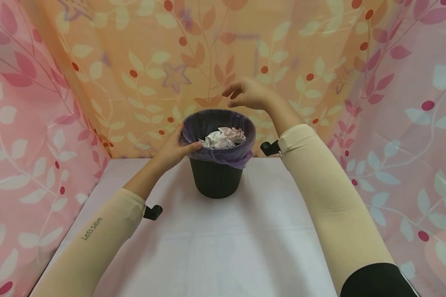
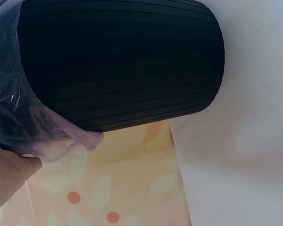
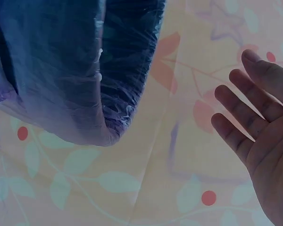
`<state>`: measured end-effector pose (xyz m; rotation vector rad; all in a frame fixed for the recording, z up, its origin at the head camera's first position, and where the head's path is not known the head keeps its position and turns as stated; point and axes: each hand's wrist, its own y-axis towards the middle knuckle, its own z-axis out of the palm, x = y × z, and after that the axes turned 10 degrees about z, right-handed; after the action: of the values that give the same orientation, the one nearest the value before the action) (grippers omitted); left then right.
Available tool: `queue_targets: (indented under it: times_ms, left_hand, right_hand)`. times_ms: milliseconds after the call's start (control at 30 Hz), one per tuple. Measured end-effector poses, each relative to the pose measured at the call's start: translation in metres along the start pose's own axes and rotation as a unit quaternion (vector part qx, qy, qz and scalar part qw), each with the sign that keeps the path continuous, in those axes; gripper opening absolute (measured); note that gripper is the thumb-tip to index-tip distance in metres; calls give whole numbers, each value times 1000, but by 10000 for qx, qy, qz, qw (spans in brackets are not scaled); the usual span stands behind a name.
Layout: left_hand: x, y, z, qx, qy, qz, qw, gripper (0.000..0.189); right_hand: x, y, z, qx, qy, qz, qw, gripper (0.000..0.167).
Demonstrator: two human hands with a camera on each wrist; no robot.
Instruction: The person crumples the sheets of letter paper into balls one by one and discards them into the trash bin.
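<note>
A black ribbed trash bin (image 1: 217,179) stands upright on the white surface, lined with a translucent purple bag (image 1: 238,159) folded over its rim. Crumpled paper (image 1: 221,139), white and pinkish, lies inside it. My left hand (image 1: 172,150) holds the bin's rim at the left, thumb along the front edge; the other fingertips are partly hidden. In the left wrist view, part of that hand (image 2: 9,174) is against the bag. Above and right of the bin, my right hand (image 1: 250,94) hovers with fingers loosely bent. The right wrist view shows the hand (image 3: 259,117) holding nothing, apart from the bag.
The white tabletop (image 1: 215,247) extends in front of the bin. Behind it hangs an orange leaf-patterned cloth (image 1: 152,53), and pink patterned cloths (image 1: 26,144) enclose both sides. A small black device (image 1: 269,148) is attached at the right wrist, another (image 1: 153,212) at the left.
</note>
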<state>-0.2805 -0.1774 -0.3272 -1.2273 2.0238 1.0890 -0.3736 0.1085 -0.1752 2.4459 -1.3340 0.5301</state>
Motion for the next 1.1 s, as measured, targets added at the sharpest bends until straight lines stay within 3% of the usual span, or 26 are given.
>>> queue_targets:
  times_ms: [333, 667, 967, 1100]
  left_hand:
    - [3, -1, 2, -26, 159, -77, 9998, 109]
    - [4, 2, 3, 39, 196, -158, 9997, 110]
    - [12, -2, 3, -120, -65, 351, 9993, 101]
    - [11, -3, 0, -222, 130, 417, 9988, 100]
  right_hand:
    - [-3, -22, 13, -302, -184, -326, 9988, 35]
    - [-13, -44, 29, -726, 435, -410, 9956, 30]
    - [-21, -67, 41, -1047, 579, -455, 9918, 27]
    - [-26, -77, 45, -1170, 605, -405, 9905, 26]
